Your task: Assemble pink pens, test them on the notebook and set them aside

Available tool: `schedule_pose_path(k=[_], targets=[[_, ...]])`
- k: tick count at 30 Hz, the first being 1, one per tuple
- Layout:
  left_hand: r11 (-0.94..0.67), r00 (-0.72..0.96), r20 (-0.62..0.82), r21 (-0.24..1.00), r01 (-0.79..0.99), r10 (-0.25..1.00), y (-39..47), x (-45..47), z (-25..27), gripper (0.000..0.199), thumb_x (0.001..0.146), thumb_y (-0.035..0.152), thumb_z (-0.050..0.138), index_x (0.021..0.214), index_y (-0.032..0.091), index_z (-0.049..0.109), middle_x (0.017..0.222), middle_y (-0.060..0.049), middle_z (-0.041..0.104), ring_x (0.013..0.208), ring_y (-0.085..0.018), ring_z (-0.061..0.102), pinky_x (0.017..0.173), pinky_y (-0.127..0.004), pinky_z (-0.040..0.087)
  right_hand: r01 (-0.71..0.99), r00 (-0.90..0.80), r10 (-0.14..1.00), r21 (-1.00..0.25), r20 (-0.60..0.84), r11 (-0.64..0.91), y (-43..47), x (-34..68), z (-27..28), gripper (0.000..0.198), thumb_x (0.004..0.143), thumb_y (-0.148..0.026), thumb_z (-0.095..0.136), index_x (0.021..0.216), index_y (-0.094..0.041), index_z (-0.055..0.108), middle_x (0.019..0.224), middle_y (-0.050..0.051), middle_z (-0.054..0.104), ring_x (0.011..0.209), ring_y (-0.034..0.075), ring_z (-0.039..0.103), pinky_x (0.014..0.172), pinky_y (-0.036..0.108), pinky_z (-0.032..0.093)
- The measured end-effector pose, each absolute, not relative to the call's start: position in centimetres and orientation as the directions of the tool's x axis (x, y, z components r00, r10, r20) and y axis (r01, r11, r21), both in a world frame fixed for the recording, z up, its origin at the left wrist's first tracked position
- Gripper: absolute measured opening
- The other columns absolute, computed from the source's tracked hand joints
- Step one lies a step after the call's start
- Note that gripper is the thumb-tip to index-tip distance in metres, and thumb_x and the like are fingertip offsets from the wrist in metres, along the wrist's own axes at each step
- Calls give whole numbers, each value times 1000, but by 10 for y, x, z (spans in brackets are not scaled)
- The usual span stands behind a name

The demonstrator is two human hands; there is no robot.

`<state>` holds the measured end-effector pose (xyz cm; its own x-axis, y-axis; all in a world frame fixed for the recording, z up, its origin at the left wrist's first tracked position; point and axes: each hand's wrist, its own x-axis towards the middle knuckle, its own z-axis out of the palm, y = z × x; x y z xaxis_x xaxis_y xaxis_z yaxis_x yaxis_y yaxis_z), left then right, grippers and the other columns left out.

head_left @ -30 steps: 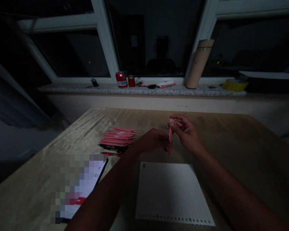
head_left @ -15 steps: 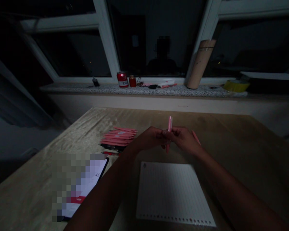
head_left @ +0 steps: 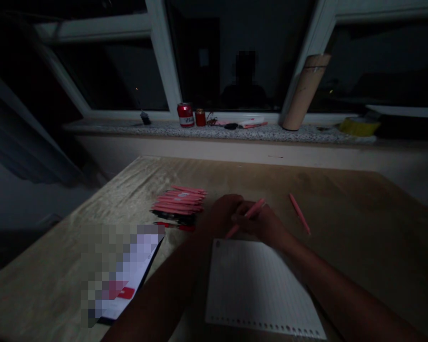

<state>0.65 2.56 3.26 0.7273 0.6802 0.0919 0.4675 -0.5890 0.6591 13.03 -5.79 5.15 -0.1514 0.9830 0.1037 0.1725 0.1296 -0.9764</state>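
Observation:
A pink pen (head_left: 256, 209) slants in my right hand (head_left: 267, 223), whose fingers are closed round it. The pen's lower end points down and left, close to the top edge of the lined notepad (head_left: 260, 285). My left hand (head_left: 226, 207) is right beside the right one, near the pen. Its fingers are dark and mostly hidden, so their grip does not show. Another pink pen (head_left: 299, 213) lies on the table to the right of my right hand. Left of my left hand is a pile of pink pens (head_left: 180, 199).
Black pens (head_left: 173, 217) and a red pen (head_left: 174, 226) lie below the pink pile. A phone (head_left: 135, 280), partly blurred out, is at the left. On the windowsill (head_left: 157, 128) stand a red can (head_left: 185, 115), a small red jar (head_left: 200, 117), a tall tan cylinder (head_left: 305, 95) and yellow tape (head_left: 359, 127).
The pink pen, upright between both hands before, now slants in my right hand. Both hands have come lower, towards the notepad. The pen lying at the right is now uncovered.

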Motion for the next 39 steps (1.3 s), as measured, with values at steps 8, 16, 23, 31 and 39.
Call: schedule_pose_path(k=[8, 16, 23, 31, 39], targets=[[-686, 703, 105, 361, 632, 703, 20, 7, 13, 14, 74, 18, 49, 82, 16, 60, 84, -4, 61, 73, -15, 55, 66, -25, 41, 285, -2, 994, -953, 109, 105, -72, 118, 4, 25, 69, -25, 64, 58, -19, 42, 49, -5, 49, 44, 8, 45, 42, 19, 29], [-695, 706, 87, 291, 657, 703, 23, 12, 6, 14, 77, 21, 48, 80, 15, 60, 82, -3, 59, 72, -14, 53, 64, -24, 38, 265, 19, 989, -955, 146, 136, -72, 115, 0, 25, 72, -27, 59, 59, -20, 39, 50, -6, 44, 45, 8, 43, 42, 19, 29], [-698, 710, 115, 344, 628, 695, 23, 9, 9, 14, 77, 20, 48, 81, 15, 60, 82, -4, 59, 71, -13, 52, 64, -23, 39, 317, -10, 987, -936, 158, 153, -69, 116, -7, 24, 71, -22, 57, 58, -21, 37, 51, -6, 41, 47, 8, 42, 43, 20, 27], [-668, 687, 89, 353, 655, 721, 21, 11, 13, 15, 78, 18, 46, 80, 15, 61, 83, -4, 60, 72, -13, 53, 64, -23, 38, 285, 19, 991, -951, 132, 121, -71, 115, 0, 26, 70, -20, 56, 56, -21, 35, 49, -7, 41, 44, 8, 40, 41, 20, 27], [-656, 680, 87, 377, 654, 728, 20, 11, 14, 16, 77, 18, 45, 80, 15, 61, 83, -4, 61, 74, -13, 55, 64, -23, 39, 242, 25, 992, -963, 126, 116, -71, 115, 1, 25, 70, -19, 55, 56, -21, 35, 48, -6, 44, 43, 8, 47, 40, 19, 29]])
